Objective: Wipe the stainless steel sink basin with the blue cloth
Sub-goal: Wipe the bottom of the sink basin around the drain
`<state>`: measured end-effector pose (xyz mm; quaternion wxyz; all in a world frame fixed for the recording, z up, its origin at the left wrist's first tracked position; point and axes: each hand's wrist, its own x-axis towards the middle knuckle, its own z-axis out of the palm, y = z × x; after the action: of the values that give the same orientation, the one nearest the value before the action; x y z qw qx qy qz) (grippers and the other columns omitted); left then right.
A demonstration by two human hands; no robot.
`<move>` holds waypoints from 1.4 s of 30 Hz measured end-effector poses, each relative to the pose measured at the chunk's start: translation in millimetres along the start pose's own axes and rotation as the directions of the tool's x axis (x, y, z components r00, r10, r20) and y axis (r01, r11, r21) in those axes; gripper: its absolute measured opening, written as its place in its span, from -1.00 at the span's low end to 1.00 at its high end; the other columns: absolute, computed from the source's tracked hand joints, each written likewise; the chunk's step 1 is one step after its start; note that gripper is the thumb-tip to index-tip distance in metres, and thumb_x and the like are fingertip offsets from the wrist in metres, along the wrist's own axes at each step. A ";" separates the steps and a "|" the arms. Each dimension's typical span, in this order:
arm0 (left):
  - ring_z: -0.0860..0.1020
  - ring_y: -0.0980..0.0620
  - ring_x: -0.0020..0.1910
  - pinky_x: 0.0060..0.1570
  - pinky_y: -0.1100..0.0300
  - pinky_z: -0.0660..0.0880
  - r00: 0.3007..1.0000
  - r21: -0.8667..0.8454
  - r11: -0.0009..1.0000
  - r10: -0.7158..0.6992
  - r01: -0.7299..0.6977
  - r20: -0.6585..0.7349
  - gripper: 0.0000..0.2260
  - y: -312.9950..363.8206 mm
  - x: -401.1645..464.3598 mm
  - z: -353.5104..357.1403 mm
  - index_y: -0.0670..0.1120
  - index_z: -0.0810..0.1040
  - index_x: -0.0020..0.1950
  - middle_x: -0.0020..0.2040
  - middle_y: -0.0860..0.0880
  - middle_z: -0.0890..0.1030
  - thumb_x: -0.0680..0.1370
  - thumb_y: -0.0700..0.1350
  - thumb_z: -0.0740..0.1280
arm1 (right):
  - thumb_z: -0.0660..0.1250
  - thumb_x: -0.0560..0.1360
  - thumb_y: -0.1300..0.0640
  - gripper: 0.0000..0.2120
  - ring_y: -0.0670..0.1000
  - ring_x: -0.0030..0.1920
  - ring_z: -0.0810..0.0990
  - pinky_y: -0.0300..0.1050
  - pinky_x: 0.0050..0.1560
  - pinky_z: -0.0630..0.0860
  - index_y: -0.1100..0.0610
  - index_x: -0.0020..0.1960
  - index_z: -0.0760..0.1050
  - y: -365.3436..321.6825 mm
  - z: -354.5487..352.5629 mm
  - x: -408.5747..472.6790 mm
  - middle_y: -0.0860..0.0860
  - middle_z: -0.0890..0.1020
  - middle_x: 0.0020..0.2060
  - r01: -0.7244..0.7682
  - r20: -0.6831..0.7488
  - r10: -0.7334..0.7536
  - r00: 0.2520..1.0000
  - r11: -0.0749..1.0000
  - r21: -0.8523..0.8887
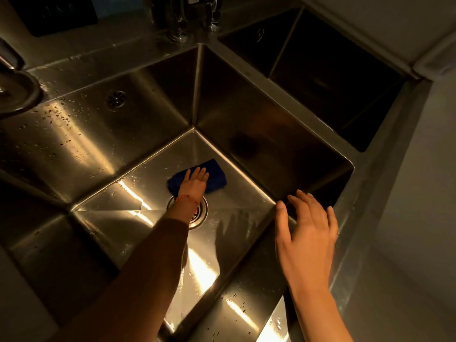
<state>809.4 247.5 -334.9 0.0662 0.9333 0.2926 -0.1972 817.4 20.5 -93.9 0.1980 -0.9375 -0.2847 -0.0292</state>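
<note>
While the left hand [195, 181] reaches deep into the sink [138, 119], its fingers [201, 173] lie straight and close together, flat on top of the cloth [216, 175]. The cloth is a folded blue pad on the basin floor, just beyond the drain [201, 213] and toward the far corner. Most of the cloth shows to the right of the fingers and beyond their tips; a smaller dark edge of it shows to the left of the palm. The heel of the hand sits at the cloth's near edge, and a thin red string circles the wrist above the drain.

The right hand [306, 233] hangs over the basin's right rim, fingers spread wide and straight, holding nothing. Whether its fingertips touch the rim cannot be told. Its shadow falls on the basin floor beside the drain.

Water drops dot the left wall around the overflow [116, 99]. A second basin [328, 77] lies dark at the upper right.
</note>
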 end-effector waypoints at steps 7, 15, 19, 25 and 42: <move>-0.09 -0.05 0.56 0.51 -0.01 -0.11 0.996 -0.006 0.996 -0.088 0.088 -0.010 -0.34 -29.2 -2.4 2.4 -0.12 -0.09 0.57 0.58 -0.07 -0.11 0.57 -0.32 0.19 | 0.08 0.52 -0.07 -0.56 0.05 0.34 0.38 0.05 0.46 0.02 0.16 0.19 0.52 -0.2 -1.4 0.0 0.09 0.53 0.24 -0.007 0.008 0.007 1.000 1.000 0.016; -0.10 -0.05 0.56 0.51 -0.01 -0.11 0.990 -0.004 0.990 -0.139 0.139 -0.008 -0.33 -48.0 -7.2 2.6 -0.10 -0.09 0.58 0.58 -0.08 -0.10 0.57 -0.32 0.19 | 0.05 0.50 -0.09 -0.54 0.03 0.35 0.37 0.04 0.46 0.02 0.16 0.19 0.51 0.2 -2.0 0.0 0.08 0.53 0.24 -0.009 0.014 0.009 1.000 1.000 0.018; -0.10 -0.04 0.56 0.51 -0.01 -0.10 0.985 -0.009 0.985 -0.172 0.171 -0.020 -0.34 -57.5 -11.6 2.7 -0.11 -0.09 0.58 0.58 -0.07 -0.11 0.57 -0.33 0.18 | 0.05 0.50 -0.09 -0.53 0.03 0.35 0.37 0.04 0.46 0.02 0.15 0.19 0.51 -0.2 -1.5 0.0 0.08 0.53 0.24 -0.007 0.013 0.007 1.000 1.000 0.020; -0.09 -0.05 0.56 0.52 -0.01 -0.09 0.978 0.002 0.979 -0.205 0.205 -0.027 -0.38 -67.3 -19.4 4.5 -0.12 -0.09 0.57 0.58 -0.07 -0.10 0.60 -0.30 0.16 | 0.05 0.50 -0.09 -0.53 0.03 0.34 0.37 0.03 0.46 0.01 0.16 0.19 0.51 0.2 -1.8 -0.3 0.08 0.53 0.24 -0.007 0.011 0.007 1.000 1.000 0.022; -0.11 -0.05 0.56 0.51 -0.01 -0.12 0.969 0.008 0.970 -0.243 0.243 -0.051 -0.38 -77.3 -21.1 15.8 -0.11 -0.12 0.57 0.58 -0.07 -0.11 0.60 -0.31 0.13 | 0.07 0.50 -0.09 -0.56 0.03 0.34 0.38 0.03 0.45 0.01 0.14 0.19 0.51 1.4 0.4 0.9 0.07 0.53 0.23 0.001 0.009 -0.001 1.000 1.000 0.016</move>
<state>744.1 296.1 -341.4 0.0276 0.8955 0.4049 -0.1824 818.9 20.1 -94.6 0.2041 -0.9359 -0.2863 -0.0229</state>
